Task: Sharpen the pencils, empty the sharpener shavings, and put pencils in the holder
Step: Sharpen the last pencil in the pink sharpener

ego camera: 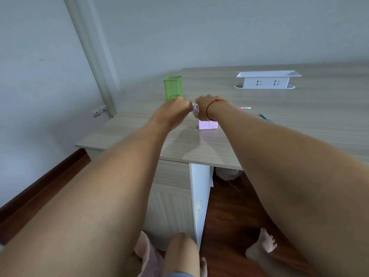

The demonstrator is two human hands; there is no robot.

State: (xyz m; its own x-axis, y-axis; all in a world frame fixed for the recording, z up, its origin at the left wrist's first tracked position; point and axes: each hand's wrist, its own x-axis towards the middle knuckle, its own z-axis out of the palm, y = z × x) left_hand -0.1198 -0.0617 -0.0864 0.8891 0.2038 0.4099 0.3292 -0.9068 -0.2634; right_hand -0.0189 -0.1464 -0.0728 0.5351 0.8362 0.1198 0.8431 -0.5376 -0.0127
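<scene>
Pink, one sharpener [207, 124] sits on the wood-grain desk [299, 124] just under the right hand [203, 108]. Both hands are curled shut; the left hand [175, 108] and the right pinch a small blurred item between them. One green mesh holder [173, 87] stands beyond the left hand. Two pencils lie right of the right wrist, one pink [244, 108], one blue-green [265, 117]. One white tray [267, 79] sits farther back by the pale wall [199, 27].

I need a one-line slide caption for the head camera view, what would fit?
Both hands meet above a pink sharpener on the desk, beside a green mesh holder.
</scene>
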